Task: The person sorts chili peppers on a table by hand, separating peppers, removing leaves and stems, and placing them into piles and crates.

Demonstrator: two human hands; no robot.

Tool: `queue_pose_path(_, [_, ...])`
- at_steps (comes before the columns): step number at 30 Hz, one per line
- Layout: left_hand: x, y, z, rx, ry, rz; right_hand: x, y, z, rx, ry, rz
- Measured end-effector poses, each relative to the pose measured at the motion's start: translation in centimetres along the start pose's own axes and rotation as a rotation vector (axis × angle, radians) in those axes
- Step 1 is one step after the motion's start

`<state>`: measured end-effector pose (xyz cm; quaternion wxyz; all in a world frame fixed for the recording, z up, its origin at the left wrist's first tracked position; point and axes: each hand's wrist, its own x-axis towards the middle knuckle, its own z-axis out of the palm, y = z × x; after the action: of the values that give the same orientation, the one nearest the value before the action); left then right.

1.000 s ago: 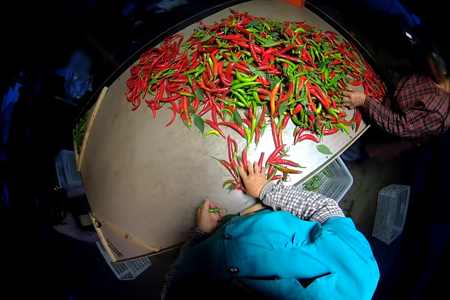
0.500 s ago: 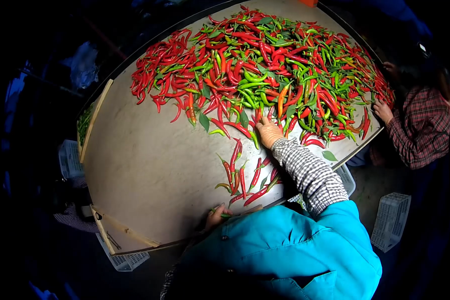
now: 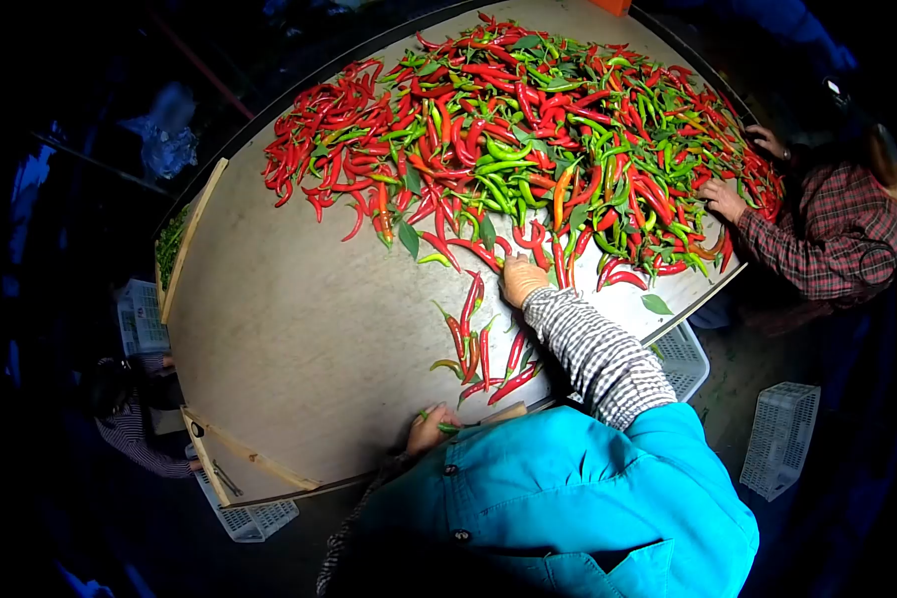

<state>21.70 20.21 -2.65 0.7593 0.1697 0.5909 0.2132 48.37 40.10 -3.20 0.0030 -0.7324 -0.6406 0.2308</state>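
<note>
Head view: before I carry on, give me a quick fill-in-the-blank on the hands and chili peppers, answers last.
1. The left hand holds a chili pepper coloured ____.
2. The hand at the near edge of the chili pile is the wearer's ____ one.
3. The small group of chilies between the wearer's two hands is mostly ____.

Missing words: green; right; red.
</note>
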Motion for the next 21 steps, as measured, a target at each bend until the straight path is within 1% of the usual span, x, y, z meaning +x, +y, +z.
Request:
queue_pose_path(2, [0.4,-0.1,-0.3,-0.107,-0.117,0.073,-0.5,-0.5,0.7,-0.044,-0.041,-0.005])
queue_pose_path(4, [0.5,0.1,-0.5,-0.134,-0.142,0.077,-1.9,-0.5,0.1,-0.053,-0.051,-0.025])
queue_pose_path(6, [1.0,0.5,0.0,-0.168,-0.180,0.085,-3.6,-0.4,-1.5,0.068,-0.110,0.079])
queue_pose_path(7, [1.0,0.9,0.5,-0.180,-0.179,0.131,-5.0,-0.7,-2.5,0.062,-0.112,0.083])
queue_pose_path(8, [0.9,1.3,0.8,-0.189,-0.177,0.176,-6.8,-1.1,-3.4,0.095,-0.107,0.051])
queue_pose_path(9, [1.2,1.4,1.1,-0.189,-0.186,0.174,-8.3,-1.3,-3.7,0.127,-0.098,0.022])
queue_pose_path(11, [1.9,2.0,1.7,-0.215,-0.302,0.153,-11.0,-1.6,-1.5,0.172,-0.033,-0.183])
queue_pose_path(12, [1.7,2.6,2.4,-0.215,-0.304,0.155,-12.4,-2.3,-0.8,0.231,-0.067,-0.231])
queue_pose_path(13, [1.0,3.5,3.4,-0.265,-0.367,0.094,-13.7,-3.2,-0.3,0.289,-0.099,-0.279])
queue_pose_path(14, [0.3,4.2,4.6,-0.313,-0.429,0.031,-14.8,-3.8,0.0,0.342,-0.130,-0.362])
queue_pose_path(15, [-0.2,4.7,5.5,-0.312,-0.431,0.030,-15.8,-4.3,0.3,0.395,-0.163,-0.445])
queue_pose_path(16, [-0.6,5.0,6.2,-0.348,-0.472,0.046,-16.1,-4.5,1.3,0.417,-0.153,-0.457])
queue_pose_path(17, [-1.0,5.2,6.5,-0.389,-0.498,0.064,-16.5,-4.6,2.3,0.518,-0.063,-0.510])
queue_pose_path(19, [0.3,4.2,6.1,-0.392,-0.445,0.169,-17.4,-5.5,0.3,0.515,-0.144,-0.443])
queue_pose_path(20, [1.2,3.8,5.6,-0.384,-0.410,0.180,-17.0,-4.8,2.3,0.543,-0.107,-0.549])
queue_pose_path(21, [1.3,4.0,5.6,-0.376,-0.378,0.189,-17.0,-4.7,2.2,0.542,-0.112,-0.555])
